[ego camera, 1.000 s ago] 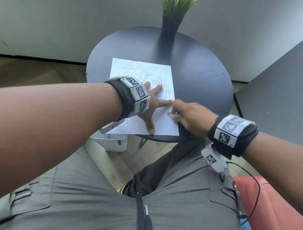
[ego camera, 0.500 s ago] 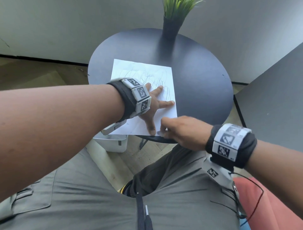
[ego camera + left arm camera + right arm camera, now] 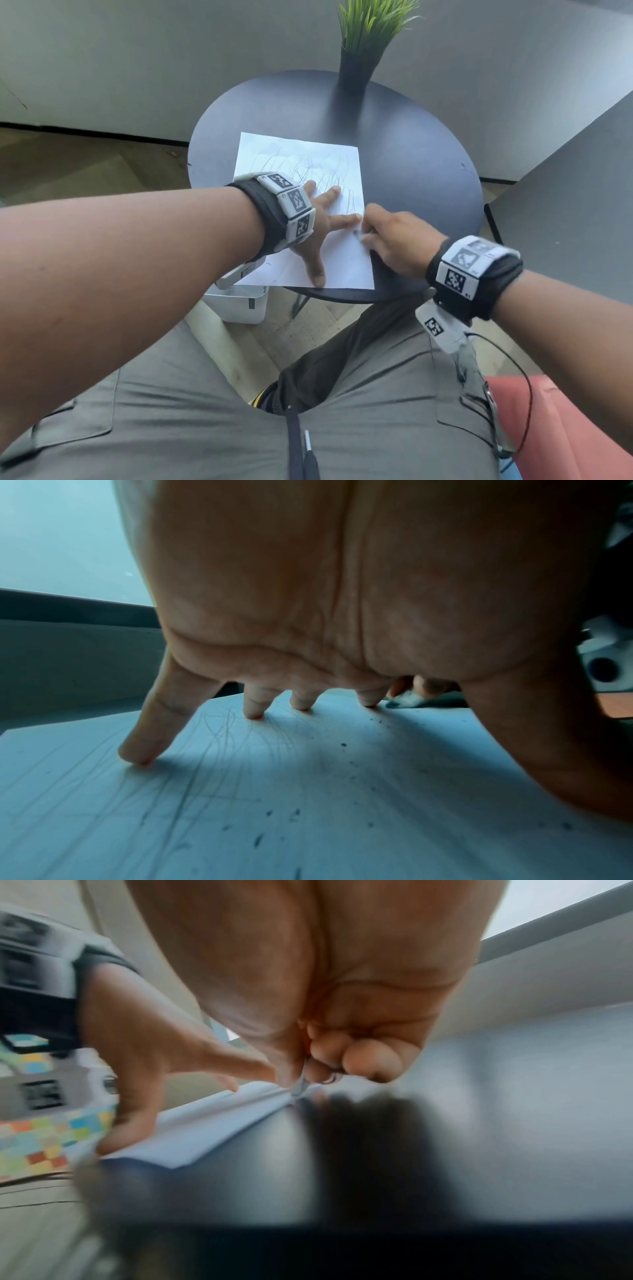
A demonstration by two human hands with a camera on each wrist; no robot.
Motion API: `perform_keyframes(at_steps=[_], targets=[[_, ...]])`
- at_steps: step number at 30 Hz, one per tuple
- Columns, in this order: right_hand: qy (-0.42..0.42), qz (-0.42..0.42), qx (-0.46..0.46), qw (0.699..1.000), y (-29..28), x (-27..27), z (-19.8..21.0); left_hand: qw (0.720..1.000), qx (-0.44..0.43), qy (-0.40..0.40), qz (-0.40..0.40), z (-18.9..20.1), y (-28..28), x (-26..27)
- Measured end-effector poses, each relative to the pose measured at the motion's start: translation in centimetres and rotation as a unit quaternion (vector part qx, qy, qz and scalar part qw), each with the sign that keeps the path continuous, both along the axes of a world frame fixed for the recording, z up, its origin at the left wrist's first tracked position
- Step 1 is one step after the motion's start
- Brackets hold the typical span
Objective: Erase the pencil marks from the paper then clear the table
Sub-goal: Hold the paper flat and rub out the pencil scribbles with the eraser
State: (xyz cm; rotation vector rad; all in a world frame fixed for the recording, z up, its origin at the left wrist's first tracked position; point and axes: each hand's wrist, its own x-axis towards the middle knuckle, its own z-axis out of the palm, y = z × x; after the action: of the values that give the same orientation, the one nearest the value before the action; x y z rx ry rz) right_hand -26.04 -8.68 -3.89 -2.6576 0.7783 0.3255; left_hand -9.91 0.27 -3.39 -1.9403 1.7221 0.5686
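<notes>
While the left hand (image 3: pixel 317 229) lies flat with 5 spread fingers on the paper (image 3: pixel 301 161), the right hand (image 3: pixel 397 240) pinches a small eraser (image 3: pixel 405 697) at its right edge; remaining scribbles lie farther away, toward the plant (image 3: pixel 370 37)

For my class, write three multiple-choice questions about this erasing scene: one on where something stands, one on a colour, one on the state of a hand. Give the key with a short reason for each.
1. Where does the potted plant stand on the round table?
A. at its far edge
B. on the paper
C. at its near edge

2. What colour is the table top?
A. white
B. dark
C. red

3. How is the left hand placed?
A. in a fist above the table
B. gripping the plant
C. fingers spread, pressing on the paper

Key:
1 A, the pot stands beyond the sheet.
2 B, the top looks dark around the white sheet.
3 C, the left wrist view shows fingertips on the sheet.
</notes>
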Motion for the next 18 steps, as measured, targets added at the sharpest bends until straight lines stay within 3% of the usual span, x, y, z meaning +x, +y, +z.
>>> perform_keyframes(at_steps=[3,5,7,9,13,18], targets=[[0.026,0.126,0.026,0.991,3.6,-0.5,-0.1,1.0,0.0,-0.012,-0.014,-0.3,0.3,0.1],[0.022,0.106,0.025,0.994,2.9,-0.3,-0.1,1.0,-0.007,-0.011,-0.016,-0.2,0.8,0.1],[-0.002,0.01,0.018,1.0,0.4,0.2,-0.3,1.0,-0.016,0.0,-0.012,-0.1,1.2,0.0],[-0.012,-0.032,0.023,0.999,-0.8,0.2,-0.7,1.0,-0.021,0.009,-0.013,-0.3,1.7,0.1],[-0.005,0.015,0.043,0.999,0.8,-0.7,-1.2,0.995,-0.083,0.047,0.002,-0.9,2.7,1.3],[0.003,0.1,0.021,0.995,2.9,-1.0,-0.8,0.992,-0.121,0.022,0.008,-1.9,3.2,2.1]])
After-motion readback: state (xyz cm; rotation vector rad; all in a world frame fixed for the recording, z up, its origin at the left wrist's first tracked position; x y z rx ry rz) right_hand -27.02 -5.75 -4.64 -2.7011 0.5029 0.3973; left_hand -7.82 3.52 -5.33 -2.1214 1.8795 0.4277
